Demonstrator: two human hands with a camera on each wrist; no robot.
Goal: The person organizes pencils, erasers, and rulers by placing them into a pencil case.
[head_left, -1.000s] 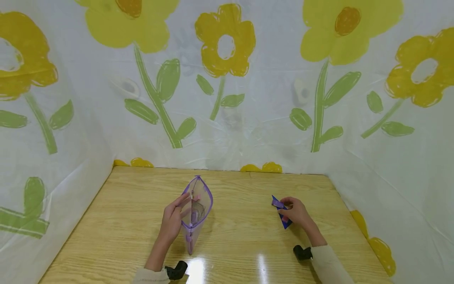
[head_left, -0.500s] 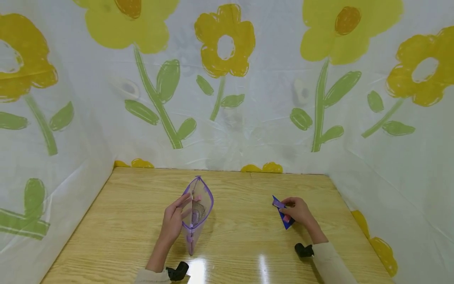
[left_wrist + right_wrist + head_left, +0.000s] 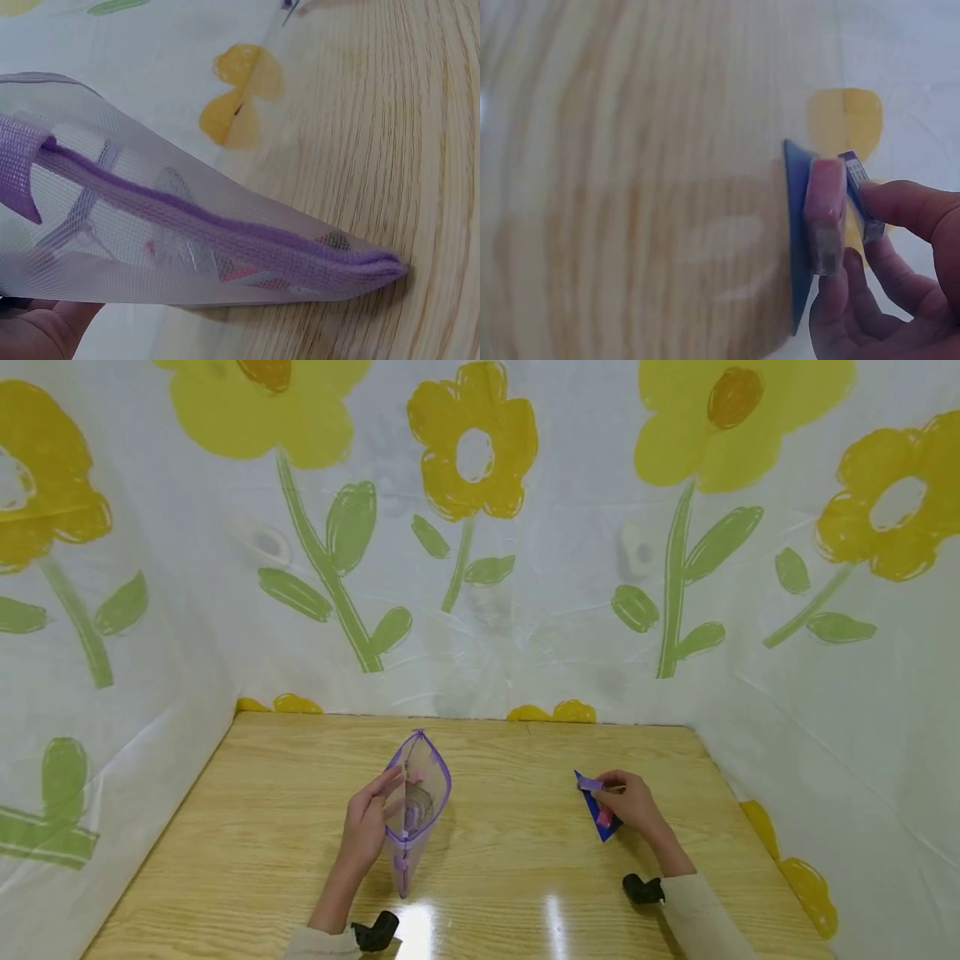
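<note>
My left hand (image 3: 367,822) grips the near-left side of a purple-edged mesh zipper pouch (image 3: 438,817), held upright over the table with its mouth spread. Through the mesh show a round clear piece and something pink. In the left wrist view the pouch (image 3: 225,240) fills the middle, and only part of the hand (image 3: 45,330) shows. My right hand (image 3: 630,802) holds a flat blue triangular piece (image 3: 799,225), a pink block like an eraser (image 3: 825,202) and a small purple box with a printed label (image 3: 862,191). Thumb and fingers pinch the box; other fingertips are behind the block.
A wood-grain table (image 3: 495,860) lies under both hands. White flower-printed cloth (image 3: 480,652) stands along its back and both sides. Black wrist cameras (image 3: 375,932) sit at the sleeve cuffs.
The small purple box has tilted and shifted a little apart from the blue piece in my right hand. The left hand and pouch stay nearly still.
</note>
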